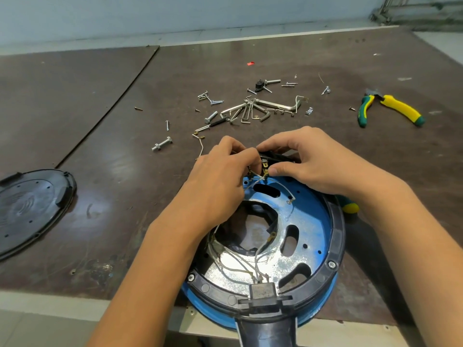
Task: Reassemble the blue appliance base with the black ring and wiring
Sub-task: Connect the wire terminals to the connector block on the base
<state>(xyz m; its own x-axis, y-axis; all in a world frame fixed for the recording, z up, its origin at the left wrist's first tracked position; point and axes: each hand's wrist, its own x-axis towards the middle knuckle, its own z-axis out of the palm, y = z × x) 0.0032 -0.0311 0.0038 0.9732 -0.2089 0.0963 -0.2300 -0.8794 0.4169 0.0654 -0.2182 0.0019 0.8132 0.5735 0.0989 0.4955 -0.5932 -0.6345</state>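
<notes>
While pinching thin white wire (pixel 281 185) in left fingers (pixel 236 147), gripping small black switch block (pixel 273 156) in right fingers (pixel 276 144) at far rim of round blue base (pixel 310 216), on near counter (pixel 125 146) edge, to align terminals.

a black round cover (pixel 30 206) lies far left, yellow-green pliers (pixel 400 108) far right (loose bolts (pixel 162 144) and hex keys (pixel 244 115) between).

Blue base (pixel 310 216): painted metal, glossy, worn to bright silver near the centre. Black ring (pixel 337 236): smooth plastic, dull sheen. Wires (pixel 240 261): pale, smooth sheathing. Terminal block (pixel 274 156): black plastic, brass-coloured tabs. Tabletop (pixel 100 121): dark brown board, scuffed, faintly shiny. Bolts (pixel 162 144) and hex keys (pixel 245 113): bright polished metal. Pliers (pixel 398 108): yellow-green plastic grips.
</notes>
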